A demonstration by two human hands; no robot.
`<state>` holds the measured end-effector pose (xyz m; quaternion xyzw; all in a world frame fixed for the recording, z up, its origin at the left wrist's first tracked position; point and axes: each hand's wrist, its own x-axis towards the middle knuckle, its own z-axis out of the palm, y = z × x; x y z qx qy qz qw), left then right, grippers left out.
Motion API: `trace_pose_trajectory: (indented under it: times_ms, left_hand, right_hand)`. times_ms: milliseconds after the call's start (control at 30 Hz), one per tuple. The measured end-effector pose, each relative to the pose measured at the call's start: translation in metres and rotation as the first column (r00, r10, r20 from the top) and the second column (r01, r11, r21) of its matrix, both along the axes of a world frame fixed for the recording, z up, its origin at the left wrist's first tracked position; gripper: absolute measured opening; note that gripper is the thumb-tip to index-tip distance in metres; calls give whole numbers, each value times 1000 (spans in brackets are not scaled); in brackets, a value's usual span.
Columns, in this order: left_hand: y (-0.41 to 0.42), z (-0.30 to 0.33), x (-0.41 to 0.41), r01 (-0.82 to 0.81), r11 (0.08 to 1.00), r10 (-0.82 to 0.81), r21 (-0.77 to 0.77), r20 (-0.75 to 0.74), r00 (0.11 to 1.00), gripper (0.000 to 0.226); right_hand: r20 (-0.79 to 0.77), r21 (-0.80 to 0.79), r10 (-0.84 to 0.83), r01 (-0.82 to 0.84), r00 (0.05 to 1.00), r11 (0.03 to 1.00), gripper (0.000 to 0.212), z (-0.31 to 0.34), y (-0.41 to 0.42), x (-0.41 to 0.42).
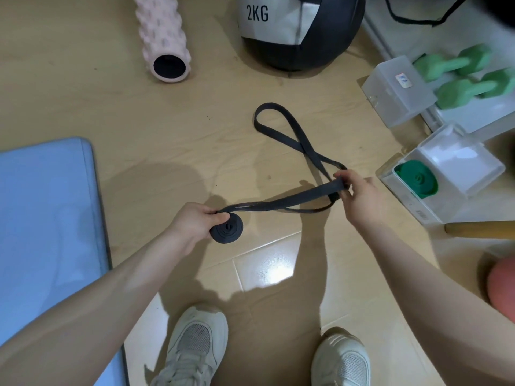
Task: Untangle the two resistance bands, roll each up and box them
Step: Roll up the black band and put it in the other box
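The left hand (195, 224) grips the rolled coil of the dark band (281, 203); the right hand (359, 195), at three o'clock, pinches its strap. It looks light, limp, stretchy — best held flat, near the coil. The green band (416, 181) sits boxed.

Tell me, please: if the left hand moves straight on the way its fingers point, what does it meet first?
Probably the right hand: the left hand points right along the dark band. Depth is unclear.
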<state>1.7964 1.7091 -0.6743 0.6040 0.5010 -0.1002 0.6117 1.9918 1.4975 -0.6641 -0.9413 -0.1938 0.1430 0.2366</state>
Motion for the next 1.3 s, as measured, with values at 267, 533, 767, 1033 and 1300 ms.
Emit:
trace_pose_trajectory:
  times_ms: [267, 533, 767, 1033, 1300]
  left_hand:
    - [-7, -6, -3, -160, 981, 160, -112, -14, 987, 26]
    - [-12, -9, -12, -65, 993, 57, -101, -80, 995, 25]
    - [-17, -11, -9, 48, 998, -50, -33, -59, 997, 10]
    - [-9, -14, -15, 35, 997, -41, -68, -94, 995, 7]
    - [-5, -9, -13, -41, 990, 39, -136, -18, 999, 14]
  right_hand:
    - [284, -558, 818, -608, 500, 565, 31, -37, -53, -31]
    - [-334, -65, 484, -532, 809, 844, 61, -34, -34, -35]
    - [-507, -45, -156, 155, 847, 987, 23, -52, -16, -18]
    - [-398, -438, -359, 169, 844, 883, 41, -86, 25, -16]
    - [-568, -136, -289, 259, 770, 956, 24, -57, 53, -11]
